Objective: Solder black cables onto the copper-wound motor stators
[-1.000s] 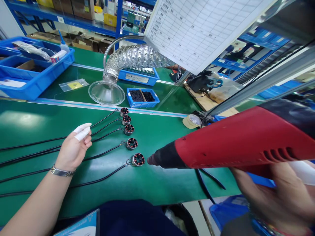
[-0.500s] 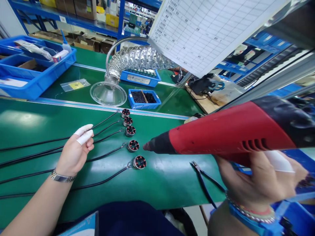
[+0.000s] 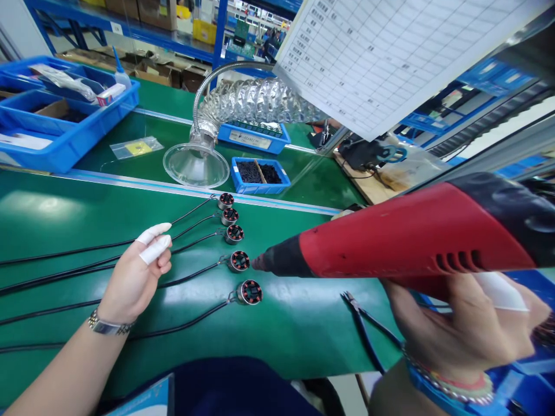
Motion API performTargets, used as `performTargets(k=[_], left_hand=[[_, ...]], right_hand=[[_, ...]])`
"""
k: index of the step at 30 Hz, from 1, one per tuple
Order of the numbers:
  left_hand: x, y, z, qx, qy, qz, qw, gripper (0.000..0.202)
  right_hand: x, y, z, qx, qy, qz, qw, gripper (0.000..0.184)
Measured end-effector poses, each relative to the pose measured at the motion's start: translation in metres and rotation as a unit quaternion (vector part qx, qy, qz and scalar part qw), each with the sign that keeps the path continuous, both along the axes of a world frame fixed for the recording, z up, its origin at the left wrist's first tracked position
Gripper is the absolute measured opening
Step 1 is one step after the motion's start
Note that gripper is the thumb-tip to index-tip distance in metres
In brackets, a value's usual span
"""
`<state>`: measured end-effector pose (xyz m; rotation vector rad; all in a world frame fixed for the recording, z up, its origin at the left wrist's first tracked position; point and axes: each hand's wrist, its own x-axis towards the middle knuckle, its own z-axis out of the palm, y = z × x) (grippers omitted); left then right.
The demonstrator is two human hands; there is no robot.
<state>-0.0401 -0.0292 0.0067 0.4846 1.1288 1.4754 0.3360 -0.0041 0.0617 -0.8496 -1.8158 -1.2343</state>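
Note:
Several small round motors with red-marked faces lie in a column on the green bench mat (image 3: 277, 341), each on a black cable running left. The nozzle of a red heat gun (image 3: 411, 237) points at the second-lowest motor (image 3: 239, 261), close to it but apparently not touching. My right hand (image 3: 459, 326) grips the heat gun's handle. My left hand (image 3: 139, 274), with white finger cots on it, rests on the mat beside the cables and holds nothing. The lowest motor (image 3: 250, 292) lies just below the nozzle.
Side-cutting pliers (image 3: 362, 326) lie on the mat near my right hand. Behind the mat's metal rail stand a clear fume hood (image 3: 196, 166) on a foil duct, a blue tray of black parts (image 3: 260, 176), and blue bins (image 3: 65, 124). A paper chart (image 3: 390, 52) hangs overhead.
Compared with one second ago, the heat gun nozzle has moved up from the lowest motor to the one above it. My left hand has barely moved.

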Motion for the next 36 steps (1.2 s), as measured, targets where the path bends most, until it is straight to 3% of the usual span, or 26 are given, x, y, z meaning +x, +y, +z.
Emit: performTargets(k=[20,29,36], left_hand=[[0.003,-0.004,0.004,-0.009,0.0,-0.018,1.0,0.029],[0.013,-0.015,0.006,-0.04,-0.002,-0.089,0.995,0.025],[0.011,-0.017,0.008,-0.057,0.005,-0.081,0.995,0.027]], right_hand=[[0.003,0.006,0.002,-0.005,-0.008,0.017,1.0,0.077],[-0.011,0.032,-0.006,0.016,0.028,-0.022,0.999,0.08],[-0.012,0.045,-0.01,0.019,0.024,-0.017,0.999,0.079]])
